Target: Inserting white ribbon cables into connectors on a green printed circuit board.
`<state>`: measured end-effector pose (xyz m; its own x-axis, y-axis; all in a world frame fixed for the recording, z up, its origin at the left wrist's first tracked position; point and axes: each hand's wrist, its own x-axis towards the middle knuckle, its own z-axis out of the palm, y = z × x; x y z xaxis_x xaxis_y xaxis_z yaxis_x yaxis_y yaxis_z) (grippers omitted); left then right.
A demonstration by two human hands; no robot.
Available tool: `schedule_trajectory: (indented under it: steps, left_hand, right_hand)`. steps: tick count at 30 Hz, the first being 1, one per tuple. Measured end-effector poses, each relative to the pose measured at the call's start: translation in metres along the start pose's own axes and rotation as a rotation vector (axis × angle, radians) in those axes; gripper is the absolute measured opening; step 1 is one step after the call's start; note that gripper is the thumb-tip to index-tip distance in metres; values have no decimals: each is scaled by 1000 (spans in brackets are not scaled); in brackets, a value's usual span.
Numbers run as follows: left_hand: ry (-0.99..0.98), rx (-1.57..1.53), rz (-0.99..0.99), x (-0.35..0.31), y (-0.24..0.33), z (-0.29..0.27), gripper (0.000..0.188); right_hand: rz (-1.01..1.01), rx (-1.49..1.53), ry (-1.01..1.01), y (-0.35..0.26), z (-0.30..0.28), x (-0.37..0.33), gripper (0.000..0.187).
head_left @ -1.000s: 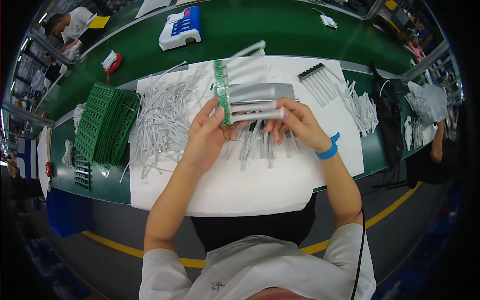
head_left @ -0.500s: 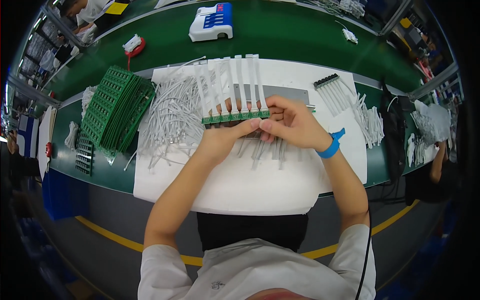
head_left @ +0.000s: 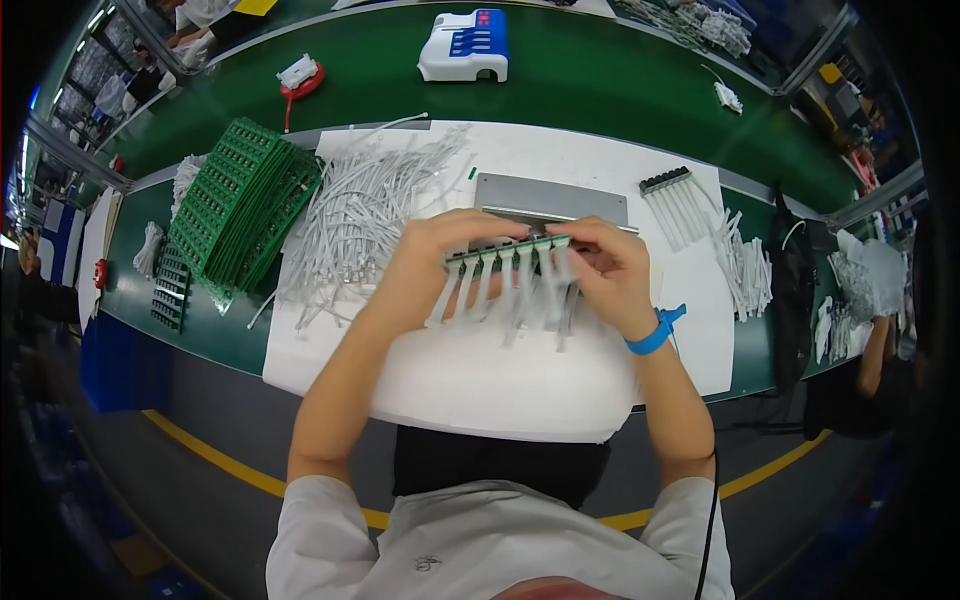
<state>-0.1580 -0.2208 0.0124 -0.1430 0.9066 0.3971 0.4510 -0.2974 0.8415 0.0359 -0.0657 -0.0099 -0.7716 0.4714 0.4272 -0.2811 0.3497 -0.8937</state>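
Note:
Both my hands hold a narrow green circuit board strip (head_left: 508,251) above the white sheet (head_left: 470,390). Several flat white cables (head_left: 478,285) hang from it toward me, some smeared by motion. My left hand (head_left: 425,262) grips the strip's left end, fingers reaching along its far edge. At the right end, my right hand (head_left: 612,275) pinches the strip, with a blue band (head_left: 655,332) round that wrist. Just behind the strip lies a grey metal plate or fixture (head_left: 550,198). A heap of loose white cables (head_left: 365,205) spreads beside my left hand.
Stacked green circuit board panels (head_left: 235,205) stand at the left. To the right lie a black-ended strip with cables (head_left: 668,180) and a white cable bundle (head_left: 742,265). A blue-and-white device (head_left: 465,45) sits at the back. Another person's arm (head_left: 875,357) shows far right.
The strip has flipped: its cables pointed away from me and now hang toward me. My left hand has moved to its far edge. The whole view has shifted slightly.

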Motion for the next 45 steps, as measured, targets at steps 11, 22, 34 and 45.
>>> schedule_trajectory:
  steps: [11, 22, 34, 45]
  left_hand:
    - [178, 22, -20, -7, -6, 33, 46]
    - [178, -30, 37, -10, -13, 28, 29]
    - [195, -23, -9, -13, -11, 34, 27]
    - [244, -46, -54, -17, -9, 40, 26]
  right_hand:
    - [-272, -605, 26, -5, 10, -4, 35]
    - [-228, -404, -57, 0, 14, -10, 34]
    - [-174, -378, -36, 6, 12, -14, 30]
    - [-232, -404, -40, 6, 11, -13, 29]
